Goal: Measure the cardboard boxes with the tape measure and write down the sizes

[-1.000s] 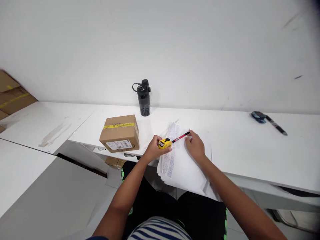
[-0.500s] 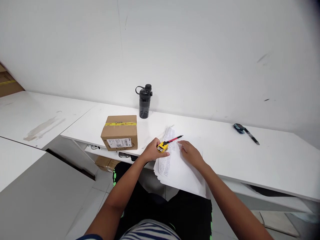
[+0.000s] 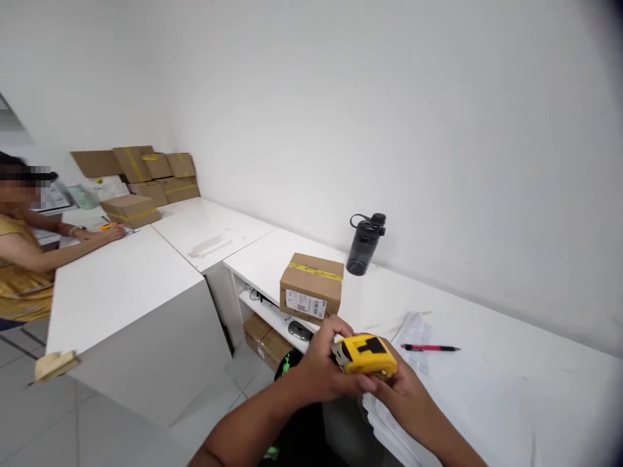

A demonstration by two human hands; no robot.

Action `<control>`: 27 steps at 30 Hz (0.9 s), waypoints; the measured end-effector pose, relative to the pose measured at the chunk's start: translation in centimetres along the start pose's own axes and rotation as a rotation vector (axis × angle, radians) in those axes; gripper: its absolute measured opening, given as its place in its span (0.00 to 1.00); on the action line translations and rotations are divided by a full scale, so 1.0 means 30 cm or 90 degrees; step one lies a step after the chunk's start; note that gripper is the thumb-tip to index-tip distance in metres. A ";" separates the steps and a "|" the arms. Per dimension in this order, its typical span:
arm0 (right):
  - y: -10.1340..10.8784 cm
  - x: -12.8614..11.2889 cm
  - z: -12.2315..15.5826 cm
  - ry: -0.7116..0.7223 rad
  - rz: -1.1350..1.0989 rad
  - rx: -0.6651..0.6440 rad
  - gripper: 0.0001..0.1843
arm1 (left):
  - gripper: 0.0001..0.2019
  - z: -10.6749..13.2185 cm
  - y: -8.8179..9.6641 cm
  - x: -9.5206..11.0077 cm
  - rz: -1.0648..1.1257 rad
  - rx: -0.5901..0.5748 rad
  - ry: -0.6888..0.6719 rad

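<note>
A yellow and black tape measure (image 3: 366, 354) is held between both hands, lifted close to me in front of the desk. My left hand (image 3: 324, 366) grips its left end, where the metal hook end shows, with the thumb underneath. My right hand (image 3: 406, 389) closes around the other end; some of its fingers are hidden behind the case. Just beyond, a red and black pen (image 3: 431, 348) lies across a stack of white paper (image 3: 389, 428), near a handwritten sheet (image 3: 413, 329). A taped cardboard box (image 3: 311, 287) with a white label sits left of the paper.
A dark shaker bottle (image 3: 363, 245) stands behind the box against the wall. On the shelf below lies a computer mouse (image 3: 299, 329). At far left another person (image 3: 22, 259) sits at a white table (image 3: 126, 285), near stacked cardboard boxes (image 3: 134, 165).
The view has swung left, bringing the other person and stacked boxes in. The tape measure has risen from the paper, and my right hand has joined my left on it. The pen stays on the paper.
</note>
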State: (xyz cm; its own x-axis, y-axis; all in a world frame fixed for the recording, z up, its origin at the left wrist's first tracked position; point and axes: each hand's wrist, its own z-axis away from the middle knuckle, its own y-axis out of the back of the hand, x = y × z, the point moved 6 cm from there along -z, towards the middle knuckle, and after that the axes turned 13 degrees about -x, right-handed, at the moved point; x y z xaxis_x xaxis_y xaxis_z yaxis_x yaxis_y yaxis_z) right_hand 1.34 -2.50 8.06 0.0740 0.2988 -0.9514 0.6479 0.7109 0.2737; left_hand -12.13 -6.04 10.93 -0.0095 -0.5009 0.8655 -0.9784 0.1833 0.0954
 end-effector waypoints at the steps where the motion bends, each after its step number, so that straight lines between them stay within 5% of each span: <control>1: -0.014 -0.030 -0.021 0.007 0.009 0.031 0.28 | 0.31 0.015 0.046 0.050 -0.095 0.012 0.007; 3: -0.023 -0.069 -0.064 0.015 0.065 0.077 0.25 | 0.26 0.038 0.130 0.116 -0.239 0.020 0.061; 6: -0.013 -0.094 -0.131 0.054 0.199 0.055 0.24 | 0.19 0.062 0.226 0.128 -0.290 -0.001 0.217; 10: 0.000 -0.116 -0.190 0.112 0.327 -0.036 0.21 | 0.20 0.053 0.272 0.076 -0.126 -0.109 0.362; 15: 0.048 -0.138 -0.197 0.063 0.374 -0.076 0.20 | 0.23 -0.022 0.296 0.028 0.031 -0.237 0.385; 18: 0.165 -0.105 -0.192 -0.024 0.387 -0.033 0.22 | 0.22 -0.085 0.403 0.008 -0.024 -0.169 0.356; 23: 0.429 -0.019 -0.216 -0.097 0.368 0.107 0.32 | 0.22 -0.198 0.680 -0.060 -0.208 0.069 0.356; 27: 0.477 -0.012 -0.282 -0.102 0.419 0.105 0.33 | 0.19 -0.242 0.734 -0.169 -0.200 0.035 0.453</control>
State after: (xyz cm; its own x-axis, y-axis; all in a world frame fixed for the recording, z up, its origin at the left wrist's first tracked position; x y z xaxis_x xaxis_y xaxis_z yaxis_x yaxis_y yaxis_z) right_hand 4.17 12.95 13.50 0.5933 0.5280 -0.6076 0.5361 0.3039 0.7875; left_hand -32.14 6.68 12.23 0.3864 0.1449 0.9109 -0.9223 0.0714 0.3798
